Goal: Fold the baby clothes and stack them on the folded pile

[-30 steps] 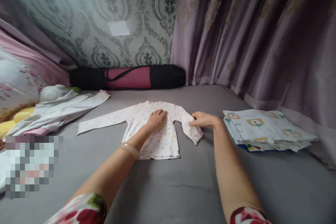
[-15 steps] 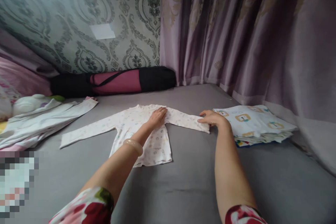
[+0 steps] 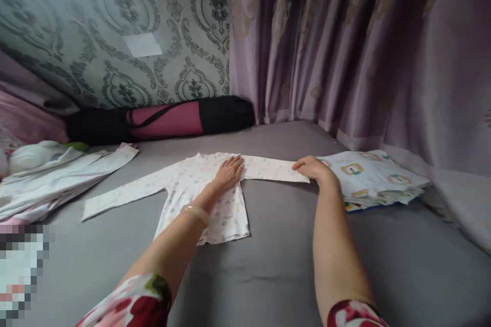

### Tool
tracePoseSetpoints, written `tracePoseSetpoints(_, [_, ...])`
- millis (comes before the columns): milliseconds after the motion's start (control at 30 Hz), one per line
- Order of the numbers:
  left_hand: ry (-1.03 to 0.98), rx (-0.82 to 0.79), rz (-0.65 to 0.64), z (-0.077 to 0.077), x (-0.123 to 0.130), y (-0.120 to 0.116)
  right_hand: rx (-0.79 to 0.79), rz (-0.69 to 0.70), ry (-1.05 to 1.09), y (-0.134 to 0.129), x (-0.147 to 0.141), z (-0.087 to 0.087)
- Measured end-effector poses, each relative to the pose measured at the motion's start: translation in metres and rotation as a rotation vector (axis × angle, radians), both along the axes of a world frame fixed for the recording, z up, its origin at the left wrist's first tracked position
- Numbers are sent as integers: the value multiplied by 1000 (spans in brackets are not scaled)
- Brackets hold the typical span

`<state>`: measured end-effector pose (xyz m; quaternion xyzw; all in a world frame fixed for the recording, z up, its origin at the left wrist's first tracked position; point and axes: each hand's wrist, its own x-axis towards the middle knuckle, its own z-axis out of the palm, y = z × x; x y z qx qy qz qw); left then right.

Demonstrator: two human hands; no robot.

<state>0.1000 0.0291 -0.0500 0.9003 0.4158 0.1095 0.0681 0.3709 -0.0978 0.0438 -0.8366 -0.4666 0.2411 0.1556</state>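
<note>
Head view: the left hand (image 3: 230,171) is lying open and flat, fingers extended, on the chest of a small white printed shirt (image 3: 201,179), which is spreading out beneath it on a gray sheet (image 3: 276,245). A pale bracelet (image 3: 195,213) is circling the wrist behind that hand. To its right, the right hand (image 3: 313,169) is gripping the cuff end of one sleeve (image 3: 268,167), which is running straight between the two hands. The other sleeve (image 3: 123,194) is reaching out to the left of the left hand, angling toward the wearer. Just right of the right hand, a stack of folded cloths (image 3: 372,176) is resting; whether the hand is touching it, one cannot tell. Well left of the left hand, pale garments (image 3: 65,179) are lying loosely beside a stuffed toy (image 3: 34,156). Beyond both hands, a long black-and-maroon bag (image 3: 164,120) is lying against the patterned wall (image 3: 172,10), and purple curtains (image 3: 291,36) are hanging beside it.
</note>
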Motion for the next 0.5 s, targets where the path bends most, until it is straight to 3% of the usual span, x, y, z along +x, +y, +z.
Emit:
tracePoseSetpoints(200, [62,31,9,3,2,-5,-203,60,-219,11,-21,1])
tracePoseSetpoints(500, [79,50,3,2,3,-6,-257,47,-340,16,-28,-8])
